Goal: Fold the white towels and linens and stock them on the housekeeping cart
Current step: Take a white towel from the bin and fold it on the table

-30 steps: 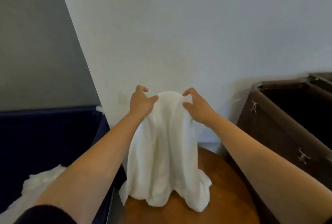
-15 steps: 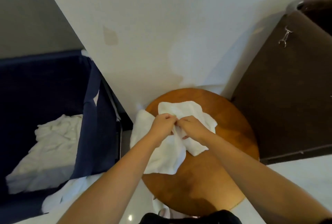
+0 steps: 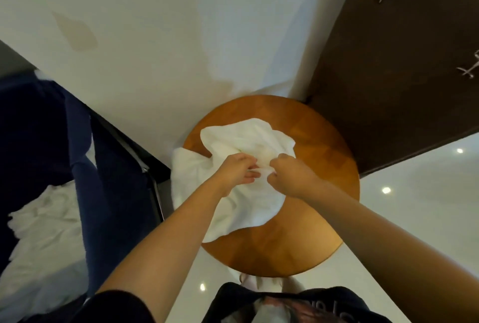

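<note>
White towel [image 3: 248,146]: bunched on wooden table [image 3: 324,219], centre, spilling over rim at 9 o'clock | left hand [image 3: 237,171], right hand [image 3: 290,176]: pinching its near edge together, likely seeking corners to spread flat | unfolded linens [image 3: 44,232]: navy bin [image 3: 111,167], 8 o'clock

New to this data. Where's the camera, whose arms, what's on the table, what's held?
No robot: a person works bare-handed, filmed by one head-worn camera looking down, so the arms enter from below. The left hand and right hand both pinch a crumpled white towel, close together. It lies on a round wooden table, one side drooping over the left rim. More white linen lies in a dark blue bin on the left; a brown unit stands on the right.
</note>
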### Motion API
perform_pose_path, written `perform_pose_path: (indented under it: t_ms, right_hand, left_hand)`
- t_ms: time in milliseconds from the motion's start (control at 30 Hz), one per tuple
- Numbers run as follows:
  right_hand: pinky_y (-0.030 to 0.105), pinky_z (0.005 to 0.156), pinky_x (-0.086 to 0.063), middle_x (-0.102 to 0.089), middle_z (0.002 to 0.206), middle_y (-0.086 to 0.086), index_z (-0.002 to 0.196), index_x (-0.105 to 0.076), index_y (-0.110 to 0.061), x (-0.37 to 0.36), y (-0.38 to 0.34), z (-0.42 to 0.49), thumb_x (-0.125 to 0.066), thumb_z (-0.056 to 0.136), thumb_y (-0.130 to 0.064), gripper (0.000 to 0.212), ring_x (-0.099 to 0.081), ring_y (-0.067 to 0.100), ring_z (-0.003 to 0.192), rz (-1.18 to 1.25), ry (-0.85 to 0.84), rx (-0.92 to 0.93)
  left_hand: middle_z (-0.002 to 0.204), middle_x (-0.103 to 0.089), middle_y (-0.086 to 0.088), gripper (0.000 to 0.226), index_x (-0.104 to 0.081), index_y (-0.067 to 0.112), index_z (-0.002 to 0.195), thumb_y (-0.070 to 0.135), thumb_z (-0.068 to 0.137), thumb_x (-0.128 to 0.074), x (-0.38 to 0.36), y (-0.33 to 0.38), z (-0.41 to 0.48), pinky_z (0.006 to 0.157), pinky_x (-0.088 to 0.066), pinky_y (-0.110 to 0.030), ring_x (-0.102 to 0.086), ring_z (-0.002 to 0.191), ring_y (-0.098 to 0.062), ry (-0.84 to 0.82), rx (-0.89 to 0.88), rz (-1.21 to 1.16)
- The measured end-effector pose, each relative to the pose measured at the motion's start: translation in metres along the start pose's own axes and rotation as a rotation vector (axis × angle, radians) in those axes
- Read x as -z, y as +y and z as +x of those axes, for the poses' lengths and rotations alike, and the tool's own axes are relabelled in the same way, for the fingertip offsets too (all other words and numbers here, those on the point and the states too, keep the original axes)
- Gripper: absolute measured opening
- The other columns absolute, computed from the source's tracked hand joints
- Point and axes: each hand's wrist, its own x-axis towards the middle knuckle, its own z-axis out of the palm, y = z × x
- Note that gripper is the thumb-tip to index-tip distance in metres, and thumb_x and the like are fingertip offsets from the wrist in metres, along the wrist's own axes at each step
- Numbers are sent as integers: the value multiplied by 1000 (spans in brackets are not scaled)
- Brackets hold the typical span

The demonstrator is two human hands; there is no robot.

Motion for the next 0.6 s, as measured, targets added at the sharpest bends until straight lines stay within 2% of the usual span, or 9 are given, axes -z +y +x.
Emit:
perform_pose_path:
  t_ms: [67,133,200,267,300,367,433,600]
  right_hand:
    - [27,75,-50,-50,118,8,125,-51,-11,-7,7,0,-41,100,-25,30,-55,22,93,-81,-10,10]
    - [27,74,-49,-49,121,9,130,-48,-12,-15,16,1,-39,101,-23,32,-55,23,95,-105,8,-2]
    - [26,69,-48,-50,120,8,130,-47,-14,-23,26,2,-40,101,-20,30,-55,22,90,-111,58,-35]
    - [28,75,-52,-49,122,7,131,-46,-16,-29,34,2,-42,100,-16,30,-57,24,96,-130,79,-74]
    - [30,80,-53,-47,124,8,132,-44,-17,-31,37,1,-42,100,-15,31,-57,25,101,-127,72,-94]
    - [33,89,-53,-43,131,8,135,-41,-17,-37,44,-1,-42,100,-16,35,-53,27,111,-97,62,-136]
    - [34,96,-49,-41,137,8,139,-37,-17,-39,50,-3,-42,100,-17,39,-48,26,119,-70,58,-159]
    - [32,100,-46,-40,141,5,141,-36,-19,-43,60,-8,-43,100,-21,42,-45,23,124,-93,93,-166]
  left_hand:
    - [93,-64,-5,18,-57,8,113,15,98,-49,-3,-4,7,70,-54,-22,-67,81,-19,-29,12,-9]
    - [89,-64,-4,13,-57,10,107,15,98,-49,-4,-6,15,65,-54,-21,-66,76,-17,-43,6,30]
    - [88,-62,-7,10,-56,10,104,15,98,-49,3,-4,26,63,-55,-22,-65,70,-17,42,-46,95]
    - [90,-61,-8,10,-56,9,104,14,97,-50,21,0,40,62,-55,-23,-63,67,-16,199,-91,142]
    - [95,-61,-8,9,-56,10,103,13,96,-51,31,1,49,66,-56,-26,-63,70,-18,277,-104,175]
    - [112,-61,-12,12,-58,9,104,12,92,-55,49,-5,67,85,-53,-34,-63,92,-27,402,-135,327]
    - [125,-55,-14,25,-58,4,114,12,90,-58,64,-10,82,95,-44,-32,-54,112,-33,436,-145,431]
    - [135,-44,-19,58,-41,4,131,18,81,-68,81,-5,109,104,-40,-43,-45,123,-37,513,-159,467]
